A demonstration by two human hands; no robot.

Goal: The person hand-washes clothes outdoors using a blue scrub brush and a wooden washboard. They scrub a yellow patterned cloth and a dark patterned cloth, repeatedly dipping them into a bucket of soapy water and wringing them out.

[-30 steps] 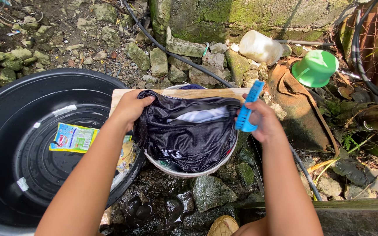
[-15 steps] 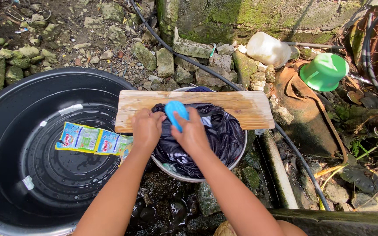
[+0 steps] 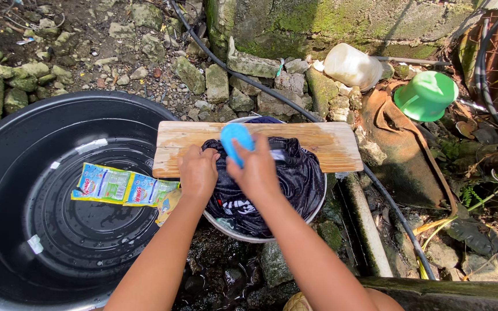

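A wet black garment (image 3: 286, 181) lies over a wooden board (image 3: 329, 144) that rests across a small white basin (image 3: 243, 235). My left hand (image 3: 198, 171) presses down on the garment at the board's near edge. My right hand (image 3: 257, 167) grips a blue scrub brush (image 3: 234, 138) and holds it against the cloth, bristles down. Both forearms reach in from the bottom of the view.
A big black tub (image 3: 41, 196) holding shallow water and a strip of detergent sachets (image 3: 123, 187) sits at left. Rocks, a black hose (image 3: 249, 75), a white plastic jug (image 3: 353, 66) and an upturned green bowl (image 3: 427, 95) lie beyond. A low concrete edge (image 3: 451, 288) runs at bottom right.
The garment, earlier draped over the board, is now pulled down onto it. My right hand brought the brush from the right side onto the cloth, and my left hand shifted from the board's left end to the middle.
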